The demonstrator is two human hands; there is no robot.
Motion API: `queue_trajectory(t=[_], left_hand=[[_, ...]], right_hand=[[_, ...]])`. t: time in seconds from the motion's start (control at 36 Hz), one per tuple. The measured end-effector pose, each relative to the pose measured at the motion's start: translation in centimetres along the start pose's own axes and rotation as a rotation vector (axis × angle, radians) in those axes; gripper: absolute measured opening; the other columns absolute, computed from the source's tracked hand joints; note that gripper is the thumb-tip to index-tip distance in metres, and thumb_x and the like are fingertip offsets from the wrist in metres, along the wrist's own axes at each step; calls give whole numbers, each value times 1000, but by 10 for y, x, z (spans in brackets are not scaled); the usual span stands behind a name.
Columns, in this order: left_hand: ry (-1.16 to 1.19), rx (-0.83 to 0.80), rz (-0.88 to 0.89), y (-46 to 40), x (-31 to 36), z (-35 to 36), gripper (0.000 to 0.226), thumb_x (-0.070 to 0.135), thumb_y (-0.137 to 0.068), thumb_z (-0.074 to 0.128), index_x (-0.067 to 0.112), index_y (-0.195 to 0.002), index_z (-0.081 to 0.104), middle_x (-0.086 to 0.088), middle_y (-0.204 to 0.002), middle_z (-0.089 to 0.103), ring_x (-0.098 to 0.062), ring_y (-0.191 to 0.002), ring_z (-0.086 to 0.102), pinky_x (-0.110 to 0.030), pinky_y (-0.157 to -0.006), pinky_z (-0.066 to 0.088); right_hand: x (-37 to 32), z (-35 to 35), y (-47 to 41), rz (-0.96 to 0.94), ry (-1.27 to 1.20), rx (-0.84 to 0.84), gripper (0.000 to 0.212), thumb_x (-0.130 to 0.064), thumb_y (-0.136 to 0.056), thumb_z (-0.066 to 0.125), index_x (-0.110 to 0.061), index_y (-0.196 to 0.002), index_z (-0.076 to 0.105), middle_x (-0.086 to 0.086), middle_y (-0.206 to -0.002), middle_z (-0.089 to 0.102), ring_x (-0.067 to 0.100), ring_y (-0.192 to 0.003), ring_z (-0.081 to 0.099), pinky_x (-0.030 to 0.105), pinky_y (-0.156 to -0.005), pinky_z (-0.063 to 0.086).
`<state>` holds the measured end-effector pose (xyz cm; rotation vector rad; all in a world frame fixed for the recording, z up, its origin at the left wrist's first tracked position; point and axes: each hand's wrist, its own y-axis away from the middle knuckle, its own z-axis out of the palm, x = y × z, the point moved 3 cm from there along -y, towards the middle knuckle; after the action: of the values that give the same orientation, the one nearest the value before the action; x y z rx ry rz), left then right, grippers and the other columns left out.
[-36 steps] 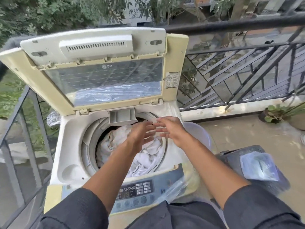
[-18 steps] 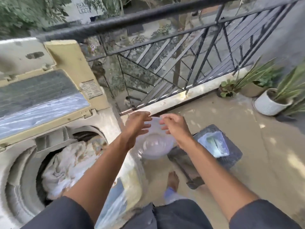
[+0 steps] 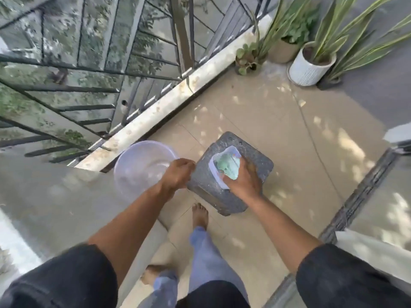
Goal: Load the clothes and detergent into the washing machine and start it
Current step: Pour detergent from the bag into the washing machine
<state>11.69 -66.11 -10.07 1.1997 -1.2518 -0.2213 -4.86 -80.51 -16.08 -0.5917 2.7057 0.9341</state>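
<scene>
On the tiled floor (image 3: 278, 121), a bare foot (image 3: 199, 215) stands just before a dark speckled stool (image 3: 251, 165). The right hand (image 3: 243, 181) presses flat, fingers together, on the detergent packet (image 3: 225, 165) lying on the stool's top. The left hand (image 3: 178, 173) hangs loosely curled over the near rim of the clear tub (image 3: 142, 165); potted plants (image 3: 311, 63) stand at the far railing.

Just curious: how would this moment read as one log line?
right hand: on green-and-white detergent pouch | pouch: atop speckled grey stool | left hand: empty
</scene>
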Motion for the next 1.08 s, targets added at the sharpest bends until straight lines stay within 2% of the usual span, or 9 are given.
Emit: queue_trajectory(t=[0.17,0.25,0.36,0.44,0.61,0.69,0.81,0.94,1.08], left_hand=[[-186,-42,-58,-66,-11,43,10,19,-106,60,11,-107,66,-11,-89,60,-29,-88,53,-34,-65,41],[-236,-68,-68,-96,-19,58,51,24,-108,62,5,-153,49,-25,-145,60,-47,-132,57,-50,-107,50],[-303,-99,-52,-121,-24,73,67,29,-108,61,8,-165,31,-15,-167,40,-35,-149,45,-47,-123,39],[-304,-117,-49,-135,-29,80,63,22,-108,61,12,-164,32,-14,-163,46,-33,-143,51,-40,-114,44],[-367,-135,-45,-149,-35,77,55,25,-106,63,13,-157,45,-17,-151,57,-42,-130,60,-49,-103,54],[-361,-131,-37,-147,-32,69,55,27,-106,63,14,-156,45,-12,-148,58,-26,-109,62,-33,-79,54],[-372,-92,-53,-136,-31,50,53,34,-104,60,21,-152,44,-4,-130,63,-13,-93,61,-39,-86,57],[-190,-37,-14,-106,-24,14,54,47,-95,65,22,-141,51,-1,-121,64,-21,-105,64,-51,-100,57],[85,-37,-24,-63,-15,-34,40,56,-94,71,32,-124,60,6,-125,61,-22,-120,61,-40,-84,55]], right_hand=[[43,28,-35,90,168,-26,137,-84,-60,74,-13,-160,13,14,-163,29,34,-150,28,48,-113,38],[53,43,-43,95,193,10,152,-90,-49,75,-11,-161,9,18,-161,33,37,-149,33,50,-114,40],[57,62,-47,116,153,42,155,-89,-45,77,-10,-161,10,17,-158,36,39,-141,44,53,-110,45],[55,72,-47,129,93,110,150,-81,-47,83,-10,-159,13,18,-154,37,39,-135,49,52,-108,47],[51,73,-45,116,-59,161,132,-62,-49,93,-14,-152,26,14,-138,44,38,-122,55,44,-100,51],[44,66,-43,89,-73,149,125,-60,-50,93,-19,-148,27,11,-135,44,37,-120,55,43,-97,52],[22,54,-32,58,-47,167,121,-60,-49,92,-22,-146,29,7,-135,44,37,-119,56,44,-91,54],[-14,37,-8,-6,-65,187,116,-58,-53,90,-22,-147,32,6,-137,43,37,-119,56,44,-89,54],[-56,17,24,-119,-138,211,116,-55,-54,89,-19,-150,36,5,-138,45,28,-124,50,37,-100,44]])
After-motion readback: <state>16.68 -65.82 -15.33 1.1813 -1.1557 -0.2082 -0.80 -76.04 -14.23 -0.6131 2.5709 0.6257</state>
